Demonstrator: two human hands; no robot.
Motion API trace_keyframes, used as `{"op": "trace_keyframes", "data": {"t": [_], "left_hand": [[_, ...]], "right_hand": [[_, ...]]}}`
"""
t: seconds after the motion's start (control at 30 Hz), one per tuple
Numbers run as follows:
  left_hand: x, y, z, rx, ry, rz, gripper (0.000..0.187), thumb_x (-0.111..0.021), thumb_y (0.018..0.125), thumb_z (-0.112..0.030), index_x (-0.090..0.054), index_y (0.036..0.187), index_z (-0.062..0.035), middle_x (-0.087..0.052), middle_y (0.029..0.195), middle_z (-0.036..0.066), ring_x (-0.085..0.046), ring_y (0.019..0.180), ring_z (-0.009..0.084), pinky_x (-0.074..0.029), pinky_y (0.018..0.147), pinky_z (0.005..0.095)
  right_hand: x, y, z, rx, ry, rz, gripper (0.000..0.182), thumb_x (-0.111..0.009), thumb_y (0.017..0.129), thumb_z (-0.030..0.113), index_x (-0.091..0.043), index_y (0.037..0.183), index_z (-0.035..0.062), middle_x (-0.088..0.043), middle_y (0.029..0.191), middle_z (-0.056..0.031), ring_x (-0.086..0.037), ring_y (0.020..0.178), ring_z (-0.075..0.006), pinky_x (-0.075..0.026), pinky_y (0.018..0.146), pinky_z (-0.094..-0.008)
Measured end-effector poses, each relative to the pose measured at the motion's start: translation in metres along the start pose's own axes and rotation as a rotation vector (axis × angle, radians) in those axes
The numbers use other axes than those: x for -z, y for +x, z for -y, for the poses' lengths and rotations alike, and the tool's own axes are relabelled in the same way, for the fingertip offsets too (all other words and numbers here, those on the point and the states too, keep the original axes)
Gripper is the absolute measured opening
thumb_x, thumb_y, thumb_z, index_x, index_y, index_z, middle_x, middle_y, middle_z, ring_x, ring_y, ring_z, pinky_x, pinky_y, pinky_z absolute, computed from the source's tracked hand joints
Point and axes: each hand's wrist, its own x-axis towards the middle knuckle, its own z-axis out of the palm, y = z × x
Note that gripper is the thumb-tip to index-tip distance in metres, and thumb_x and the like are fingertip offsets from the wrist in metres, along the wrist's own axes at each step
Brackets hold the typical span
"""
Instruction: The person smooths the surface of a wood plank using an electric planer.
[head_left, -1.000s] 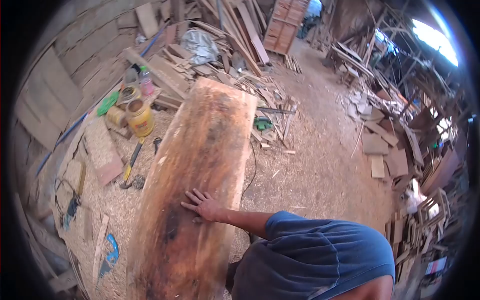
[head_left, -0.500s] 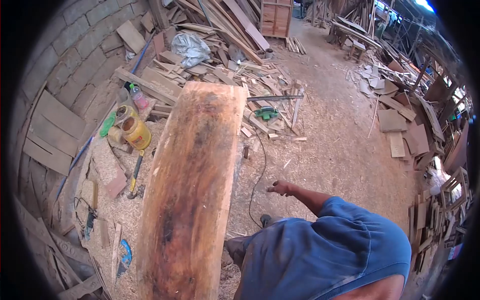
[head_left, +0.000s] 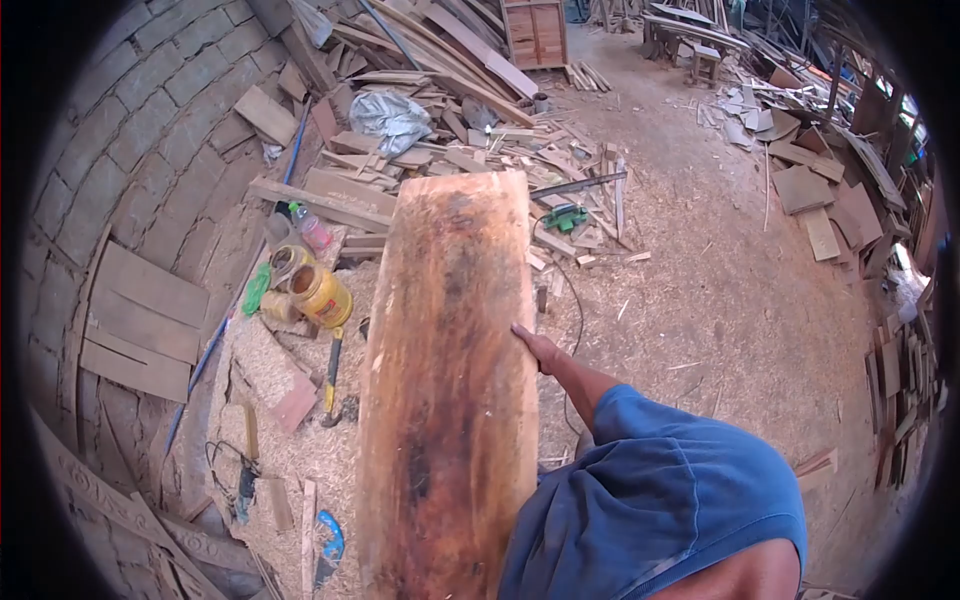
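Observation:
My right hand (head_left: 539, 350) grips the right edge of a long, thick wooden slab (head_left: 450, 330). A digit rests on its top face; the other fingers are mostly hidden at the side. The slab has a pale live edge and dark brown and black stains down its middle. It runs from the bottom of the head view toward the wood pile. My blue shirt (head_left: 660, 490) fills the lower right. My left hand is not in view.
Left of the slab are a yellow jar (head_left: 322, 297), a hammer (head_left: 332, 378), a pink bottle (head_left: 313, 230) and a blue-handled saw (head_left: 330, 540). A green power tool (head_left: 565, 218) with a cord lies beyond the right edge. Wood scraps (head_left: 480, 150) lie behind.
My right hand has moved from the air beside the slab onto its right edge. The view has shifted, so the slab appears farther right.

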Motion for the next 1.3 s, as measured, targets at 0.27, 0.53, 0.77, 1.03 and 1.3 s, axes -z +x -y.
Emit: {"op": "trace_keyframes", "data": {"t": [0.27,0.53,0.77,1.03,1.3], "left_hand": [[-0.008,0.014,0.015,-0.027,-0.033,0.021,0.088,-0.035,0.103,-0.077,-0.039,0.164,-0.0144,-0.040,0.168,0.020,-0.043,0.145,0.0482,-0.029,0.118,0.0724],[-0.004,0.019,0.021,-0.066,0.006,0.009,0.088,-0.035,0.103,-0.078,-0.040,0.164,-0.0142,-0.041,0.167,0.021,-0.044,0.144,0.0494,-0.030,0.117,0.0733],[-0.005,0.011,0.008,-0.065,0.040,0.038,0.088,-0.036,0.103,-0.078,-0.040,0.164,-0.0141,-0.041,0.167,0.022,-0.045,0.143,0.0504,-0.030,0.116,0.0741],[-0.009,0.008,-0.017,0.046,0.149,-0.067,0.088,-0.036,0.103,-0.078,-0.040,0.164,-0.0140,-0.041,0.167,0.023,-0.046,0.142,0.0516,-0.031,0.115,0.0749],[-0.036,-0.014,-0.073,0.132,0.337,-0.407,0.089,-0.037,0.103,-0.079,-0.042,0.162,-0.0135,-0.043,0.165,0.024,-0.048,0.140,0.0530,-0.033,0.113,0.0752]], "right_hand": [[-0.017,-0.023,0.018,0.061,-0.095,0.057,0.091,-0.069,0.092,0.075,-0.065,0.140,-0.0025,-0.076,0.125,-0.0165,-0.077,0.105,-0.0268,-0.061,0.095,-0.0408],[-0.021,-0.035,-0.002,-0.025,-0.246,0.053,0.095,-0.059,0.092,0.083,-0.068,0.136,-0.0007,-0.077,0.122,-0.0166,-0.077,0.106,-0.0273,-0.060,0.096,-0.0414],[-0.012,-0.031,-0.010,-0.031,-0.353,-0.006,0.103,-0.057,0.091,0.087,-0.069,0.134,-0.0054,-0.076,0.122,-0.0181,-0.076,0.104,-0.0290,-0.059,0.096,-0.0399],[-0.021,-0.059,0.006,-0.099,-0.378,-0.016,0.110,-0.054,0.087,0.092,-0.065,0.142,-0.0024,-0.071,0.132,-0.0196,-0.068,0.120,-0.0326,-0.053,0.102,-0.0490],[0.027,-0.061,0.063,-0.368,-0.648,0.454,0.119,-0.060,0.084,0.091,-0.039,0.164,0.0071,-0.048,0.160,-0.0245,-0.051,0.144,-0.0469,-0.044,0.113,-0.0657]]}}
